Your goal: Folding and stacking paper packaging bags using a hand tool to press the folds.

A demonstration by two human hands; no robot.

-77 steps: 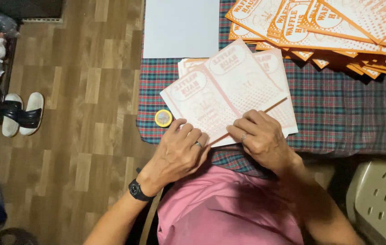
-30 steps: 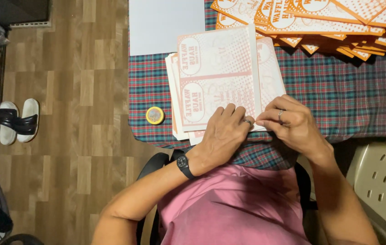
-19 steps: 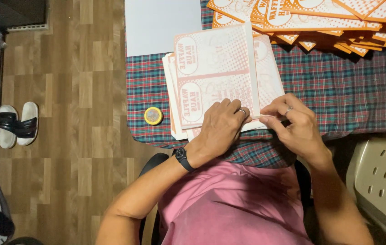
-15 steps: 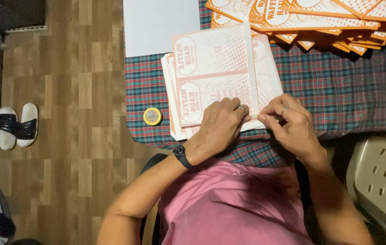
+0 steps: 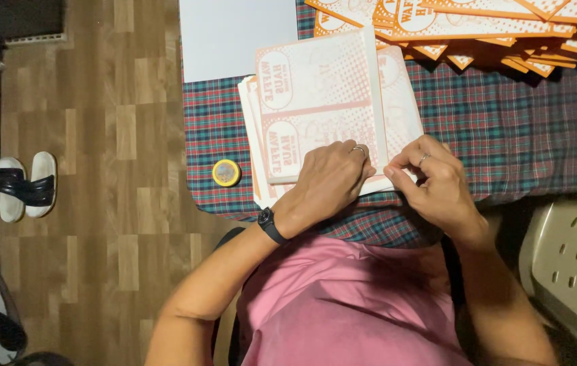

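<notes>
Plaid cloth in red, green and blue covers the surface (image 5: 505,135), and near its front edge lies a pale printed paper sheet (image 5: 315,102), folded so that a narrow white strip runs down its right side. It rests on top of a small stack of like sheets (image 5: 251,135), whose edges show at the left and lower left.

Pressed flat on the lower part of the folded sheet is the left hand (image 5: 329,179), fingers (image 5: 353,150) close together and laid down on the paper, a ring on one of them and a black watch (image 5: 271,225) on the wrist. Just to its right, the right hand (image 5: 437,186) pinches the bottom end of the white strip between thumb and forefinger, the other fingers curled loosely above; it too wears a ring. Both hands sit almost touching at the fold.

Left of the stack, on the cloth and apart from the paper, stands a small round yellow tin (image 5: 226,173). Behind the stack lies a plain white board (image 5: 234,34), reaching past the far edge of the view. Along the far right, a fanned pile of orange printed sheets (image 5: 505,27) overlaps itself.

Below, the person's pink shirt (image 5: 349,305) fills the foreground. A beige plastic chair (image 5: 573,264) stands at the right, and on the wooden floor (image 5: 98,203) at the left rests a pair of white sandals (image 5: 24,186) with dark straps.
</notes>
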